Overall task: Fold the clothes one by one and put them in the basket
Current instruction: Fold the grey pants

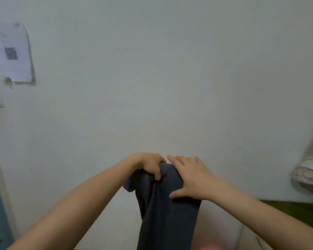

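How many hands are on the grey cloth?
2. The left hand grips the top of the grey cloth; the right hand lies flat on it just beside.

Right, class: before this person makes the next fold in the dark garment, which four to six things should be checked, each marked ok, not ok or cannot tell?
1. Left hand grips the top of the dark grey garment: ok.
2. Right hand lies on the garment with fingers straight, ready to smooth it: ok.
3. Garment hangs straight all the way down: cannot tell, as its lower end runs out of the frame.
4. Basket within sight for placing: not ok, none shows.
5. Floral fabric at the right edge is apart from the garment: ok.
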